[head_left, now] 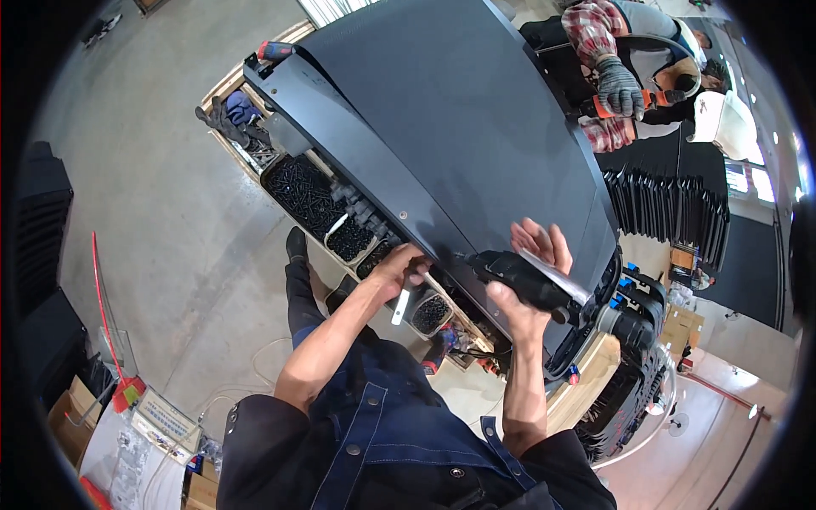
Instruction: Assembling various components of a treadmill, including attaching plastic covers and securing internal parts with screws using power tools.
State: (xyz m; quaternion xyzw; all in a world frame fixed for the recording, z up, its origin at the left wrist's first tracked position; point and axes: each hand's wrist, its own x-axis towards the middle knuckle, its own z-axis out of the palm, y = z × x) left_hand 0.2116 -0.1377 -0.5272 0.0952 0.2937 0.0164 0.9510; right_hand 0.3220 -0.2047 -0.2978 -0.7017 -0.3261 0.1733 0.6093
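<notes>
A large dark grey panelled machine part lies in front of me, with a long side rail along its near left edge. At that edge my left hand is closed, its fingers partly hidden under the rail; a flat silver strip with a hole at its end sticks out below it. My right hand is around a black power driver, thumb on the near side and fingers raised behind. The driver's tip points left toward the panel near the rail.
Beneath the rail runs a wooden bench with trays of black screws, small fasteners and dark gloves. A red-and-black tool lies near my body. Across the machine, a co-worker's gloved hand holds an orange power tool. Black parts stand stacked at right.
</notes>
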